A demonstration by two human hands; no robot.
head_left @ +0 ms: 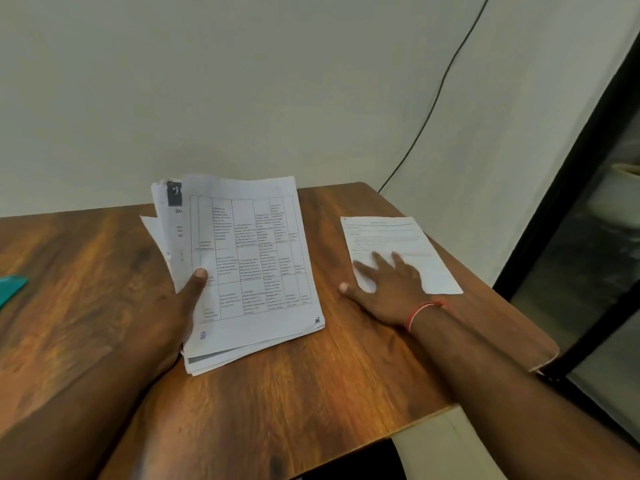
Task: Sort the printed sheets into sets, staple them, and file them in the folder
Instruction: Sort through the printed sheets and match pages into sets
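The wooden table (pixel 311 368) lies bare along its near edge and across most of its left half, where only a teal object (pixel 12 287) pokes in at the left edge. Toward the far edge a stack of printed sheets (pixel 249 271) blocks the middle, pinned by the left hand (pixel 173 306). A bare strip separates it from a single sheet (pixel 398 244) near the right edge, pressed flat under the right hand (pixel 388 289).

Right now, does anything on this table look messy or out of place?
The stack of papers under the left hand is uneven: sheets fan out at its far left corner and near edge.
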